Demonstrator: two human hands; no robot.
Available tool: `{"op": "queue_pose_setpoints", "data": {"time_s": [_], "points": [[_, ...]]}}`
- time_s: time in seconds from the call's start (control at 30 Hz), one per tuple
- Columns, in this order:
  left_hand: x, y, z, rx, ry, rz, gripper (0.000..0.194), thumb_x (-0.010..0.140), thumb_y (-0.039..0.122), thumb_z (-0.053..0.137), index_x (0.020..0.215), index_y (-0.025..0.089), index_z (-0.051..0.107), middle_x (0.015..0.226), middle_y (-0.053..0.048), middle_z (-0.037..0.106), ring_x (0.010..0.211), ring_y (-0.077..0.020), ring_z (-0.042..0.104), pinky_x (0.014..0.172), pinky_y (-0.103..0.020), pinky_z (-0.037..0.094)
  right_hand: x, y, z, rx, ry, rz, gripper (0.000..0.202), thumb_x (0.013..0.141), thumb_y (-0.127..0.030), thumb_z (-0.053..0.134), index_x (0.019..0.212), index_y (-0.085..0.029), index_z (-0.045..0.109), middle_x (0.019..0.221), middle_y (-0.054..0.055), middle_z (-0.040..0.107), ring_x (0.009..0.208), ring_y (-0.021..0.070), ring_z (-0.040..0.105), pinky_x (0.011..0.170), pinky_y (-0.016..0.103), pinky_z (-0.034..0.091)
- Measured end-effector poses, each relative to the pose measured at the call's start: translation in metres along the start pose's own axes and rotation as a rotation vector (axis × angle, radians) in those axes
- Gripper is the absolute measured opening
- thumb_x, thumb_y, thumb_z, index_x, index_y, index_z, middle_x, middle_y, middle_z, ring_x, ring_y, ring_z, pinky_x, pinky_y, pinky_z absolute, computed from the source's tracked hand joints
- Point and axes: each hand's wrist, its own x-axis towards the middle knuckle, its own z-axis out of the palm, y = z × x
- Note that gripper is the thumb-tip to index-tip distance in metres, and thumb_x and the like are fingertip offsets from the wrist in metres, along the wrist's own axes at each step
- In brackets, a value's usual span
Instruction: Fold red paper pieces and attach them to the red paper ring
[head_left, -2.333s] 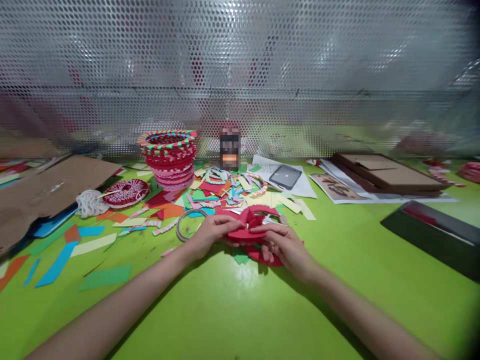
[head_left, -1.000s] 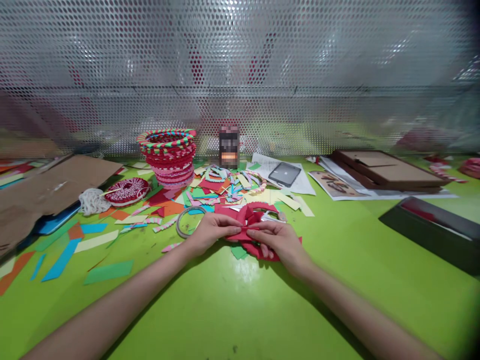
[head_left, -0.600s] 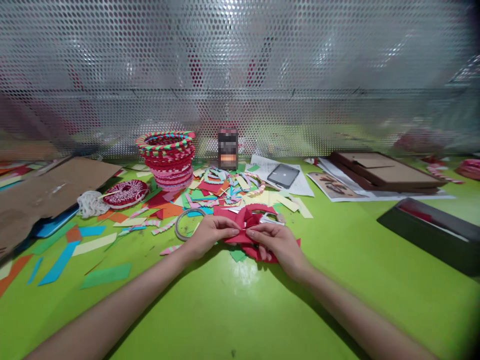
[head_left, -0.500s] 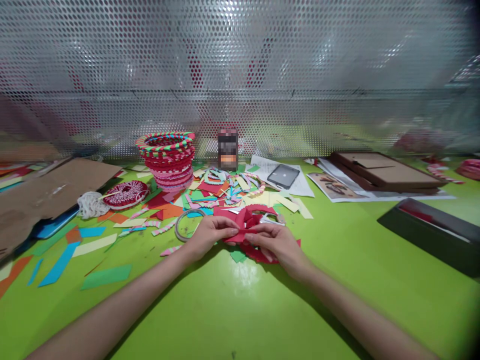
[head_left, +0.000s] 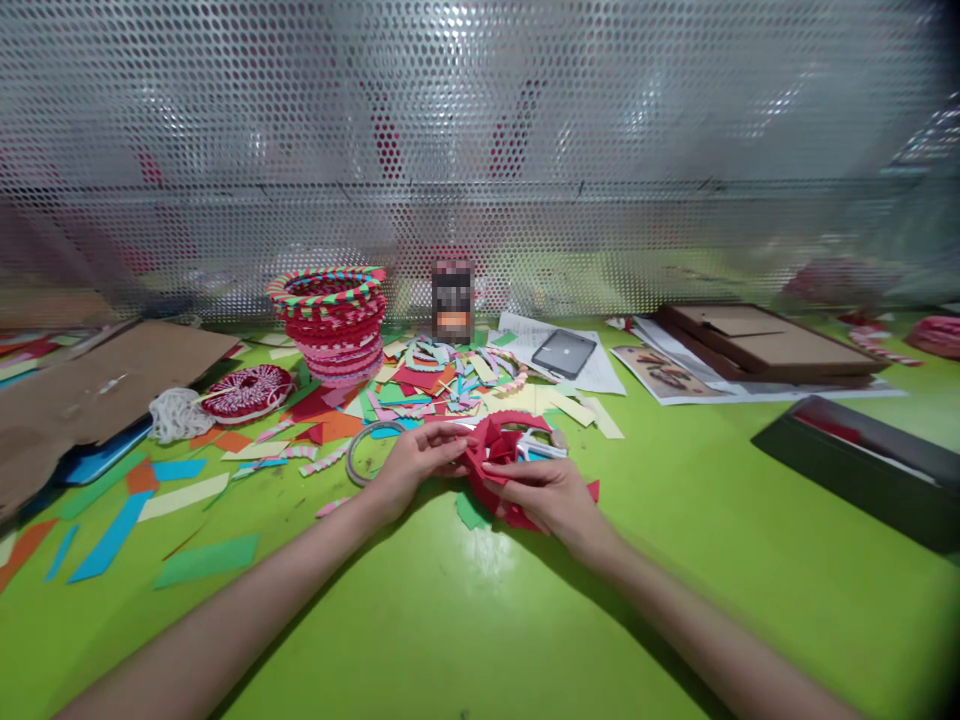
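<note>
My left hand (head_left: 421, 462) pinches the left edge of a folded strip of red paper (head_left: 480, 447) at the table's middle. On its right side, my right hand (head_left: 553, 500) grips the same paper between thumb and fingers. Pointed red folds stand up between the two hands. Behind and below them lies a red scalloped paper ring (head_left: 525, 419), partly hidden by my right hand. A white-and-grey object (head_left: 541, 446) rests within the ring; its kind is unclear. Just left of my left hand is a roll of tape (head_left: 354, 466). A green paper scrap (head_left: 472, 511) lies below the hands.
A tall pink, red and green woven basket (head_left: 334, 335) stands at back left, near a red-white round disc (head_left: 249, 392) and white yarn (head_left: 178, 415). Paper strips (head_left: 206, 560) are scattered leftward. A phone (head_left: 564, 353), a brown box (head_left: 765, 345) and a dark box (head_left: 862, 470) lie rightward.
The red paper has turned and tilted in my hands, its flat lower part no longer facing me. More of the ring and the white-and-grey object shows. The view has shifted slightly.
</note>
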Motion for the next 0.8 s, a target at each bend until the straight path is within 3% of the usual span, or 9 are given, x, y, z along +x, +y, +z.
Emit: {"op": "queue_pose_setpoints", "data": {"time_s": [0.17,0.4,0.57,0.8], "points": [[-0.0023,0.0007,0.0000,0.020,-0.012,-0.006,0.047,0.062,0.023,0.081,0.106,0.015,0.068,0.114,-0.013,0.068,0.092,-0.0204,0.066,0.076,-0.031,0.054,0.0009,-0.0028,-0.0006,-0.108,-0.042,-0.006,0.025,0.059,-0.030,0.080,0.080,-0.018,0.080,0.070,0.007,0.073,0.058,0.0138,0.057,0.060,0.031,0.048],[-0.0031,-0.0007,-0.0011,0.128,-0.048,-0.051,0.048,0.058,0.018,0.081,0.104,0.013,0.069,0.091,-0.009,0.072,0.074,-0.0153,0.067,0.072,-0.028,0.052,0.0024,0.0005,-0.0039,-0.222,-0.232,-0.022,0.029,0.068,-0.030,0.074,0.093,-0.016,0.078,0.066,0.003,0.066,0.051,0.0089,0.043,0.047,0.024,0.033],[-0.0032,-0.0021,-0.0002,0.129,-0.054,-0.062,0.046,0.056,0.015,0.081,0.100,0.013,0.071,0.081,-0.006,0.072,0.065,-0.0137,0.065,0.069,-0.028,0.052,0.0021,-0.0001,-0.0047,-0.288,-0.296,-0.046,0.035,0.081,-0.046,0.064,0.070,-0.013,0.071,0.054,-0.002,0.048,0.049,0.0071,0.032,0.047,0.025,0.021],[-0.0019,-0.0040,-0.0017,0.108,-0.109,-0.043,0.039,0.061,0.026,0.083,0.096,0.014,0.074,0.085,-0.008,0.074,0.072,-0.0143,0.067,0.071,-0.026,0.053,0.0040,-0.0029,-0.0011,-0.355,-0.228,-0.016,0.050,0.083,-0.057,0.057,0.055,-0.015,0.056,0.047,-0.003,0.044,0.043,0.0065,0.031,0.044,0.025,0.018]]}}
